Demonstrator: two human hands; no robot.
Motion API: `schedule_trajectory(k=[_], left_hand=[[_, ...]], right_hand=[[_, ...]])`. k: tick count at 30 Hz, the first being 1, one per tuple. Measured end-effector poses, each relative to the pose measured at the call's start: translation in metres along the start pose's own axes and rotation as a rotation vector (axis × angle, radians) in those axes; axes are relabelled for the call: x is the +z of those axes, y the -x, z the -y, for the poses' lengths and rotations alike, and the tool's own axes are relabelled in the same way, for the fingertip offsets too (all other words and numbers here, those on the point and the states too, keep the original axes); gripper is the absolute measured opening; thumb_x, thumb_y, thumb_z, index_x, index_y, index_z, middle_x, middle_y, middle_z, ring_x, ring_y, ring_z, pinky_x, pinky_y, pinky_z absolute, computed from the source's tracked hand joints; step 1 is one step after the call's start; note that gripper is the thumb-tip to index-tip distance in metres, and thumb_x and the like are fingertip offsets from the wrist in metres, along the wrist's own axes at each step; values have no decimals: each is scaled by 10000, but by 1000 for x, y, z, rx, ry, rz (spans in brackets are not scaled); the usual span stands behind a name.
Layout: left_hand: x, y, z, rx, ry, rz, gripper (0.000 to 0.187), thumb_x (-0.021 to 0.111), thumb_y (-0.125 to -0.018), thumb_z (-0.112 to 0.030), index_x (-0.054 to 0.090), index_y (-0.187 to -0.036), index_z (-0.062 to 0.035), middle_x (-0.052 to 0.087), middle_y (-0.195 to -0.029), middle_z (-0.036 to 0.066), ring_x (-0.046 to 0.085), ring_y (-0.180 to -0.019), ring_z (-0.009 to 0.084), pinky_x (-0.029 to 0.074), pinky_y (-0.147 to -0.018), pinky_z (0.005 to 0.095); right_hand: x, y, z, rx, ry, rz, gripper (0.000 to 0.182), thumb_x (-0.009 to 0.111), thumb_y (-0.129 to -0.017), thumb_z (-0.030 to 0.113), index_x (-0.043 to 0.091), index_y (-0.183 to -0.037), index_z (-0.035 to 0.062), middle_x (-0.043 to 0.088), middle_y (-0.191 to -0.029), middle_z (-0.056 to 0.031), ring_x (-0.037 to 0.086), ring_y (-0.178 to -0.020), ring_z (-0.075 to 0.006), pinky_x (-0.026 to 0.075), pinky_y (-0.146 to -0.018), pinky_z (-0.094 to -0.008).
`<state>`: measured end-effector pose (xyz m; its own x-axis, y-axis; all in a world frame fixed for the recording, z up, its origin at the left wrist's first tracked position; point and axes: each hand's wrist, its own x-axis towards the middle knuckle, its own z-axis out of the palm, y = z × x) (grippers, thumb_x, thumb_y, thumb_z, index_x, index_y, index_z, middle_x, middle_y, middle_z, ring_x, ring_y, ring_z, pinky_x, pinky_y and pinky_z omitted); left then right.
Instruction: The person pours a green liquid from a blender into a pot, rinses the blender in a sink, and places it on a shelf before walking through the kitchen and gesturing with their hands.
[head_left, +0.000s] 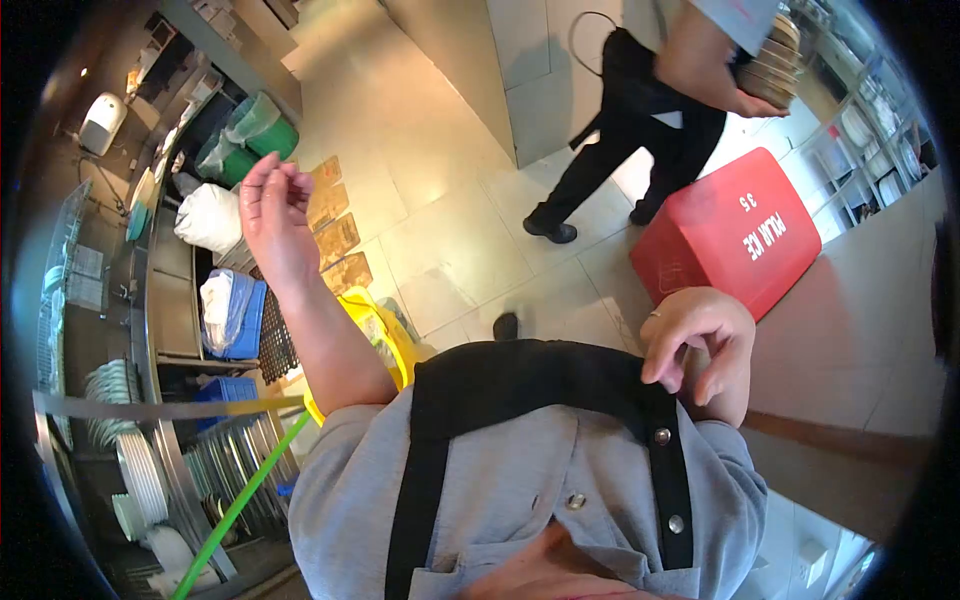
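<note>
My left hand [275,215] is raised out in front on the left, its fingers loosely bent and a little apart, with nothing seen in it. Behind it in this view lie brown mats [337,240] on the floor and a white bag [208,218]. Below that forearm, a yellow bucket [408,352] shows partly, cut off by my arm. My right hand [712,340] hovers near my chest, close by the strap of my black apron [540,385]. Its thumb and fingers curl with a gap between them, holding nothing visible.
A red box marked POLAR ICE [715,235] stands beyond my right hand. Past it, a person in black trousers [655,130] carries a tan stack [775,70]. Plates [143,475] fill the left shelves, near a green pole [245,490]. Green bins [262,125] stand further back.
</note>
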<state>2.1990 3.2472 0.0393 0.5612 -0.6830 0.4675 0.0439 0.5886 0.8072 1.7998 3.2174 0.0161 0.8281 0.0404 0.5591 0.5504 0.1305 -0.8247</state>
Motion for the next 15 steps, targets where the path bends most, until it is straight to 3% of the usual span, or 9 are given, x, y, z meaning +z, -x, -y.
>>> schedule_trajectory(k=[2,3,4,6,8,12,15], left_hand=[[18,-17,26,-34,-21,107,192,482,-860,-76,496,-1038,-5,556,-863,76,525,-769,144,444,-732,271],[25,-27,40,-72,-46,207,193,484,-863,-82,499,-1038,-3,557,-868,76,525,-771,144,442,-742,277],[34,-35,54,-96,-42,228,193,484,-863,-82,499,-1038,-3,557,-868,76,525,-771,144,442,-742,277],[55,-56,78,-146,-77,368,194,482,-866,-89,504,-1038,-3,560,-896,75,530,-778,147,438,-757,288],[75,-79,104,-202,-81,438,201,485,-867,-96,502,-1045,-4,563,-919,74,538,-792,144,436,-770,289],[119,-119,160,-217,-219,653,186,491,-859,-90,517,-1025,-9,562,-929,65,544,-821,135,449,-766,283],[146,-138,213,-302,-286,870,191,506,-840,-53,520,-1026,-16,560,-913,50,546,-815,130,454,-762,263]], right_hand=[[-21,-3,3,12,125,-9,440,685,-730,129,502,-1052,-108,582,-788,-125,560,-599,-136,433,-492,-226],[-35,4,10,103,146,-12,431,694,-723,167,530,-1033,-84,567,-884,-154,573,-715,-170,456,-613,-245],[-49,3,12,101,144,-45,431,694,-723,167,530,-1033,-84,567,-884,-154,573,-715,-170,456,-613,-245],[-72,0,16,-77,470,-135,428,709,-700,217,566,-1007,-44,497,-1051,-198,551,-878,-233,435,-770,-301],[-85,7,18,-107,429,-464,430,716,-678,270,592,-985,-4,384,-1180,-235,497,-998,-290,385,-863,-350],[-123,19,44,-210,569,-748,401,682,-704,303,587,-1005,55,358,-1195,-236,525,-957,-289,428,-826,-370],[-147,34,43,-376,521,-859,304,634,-757,326,581,-939,87,468,-1022,-140,554,-813,-221,443,-654,-312]])
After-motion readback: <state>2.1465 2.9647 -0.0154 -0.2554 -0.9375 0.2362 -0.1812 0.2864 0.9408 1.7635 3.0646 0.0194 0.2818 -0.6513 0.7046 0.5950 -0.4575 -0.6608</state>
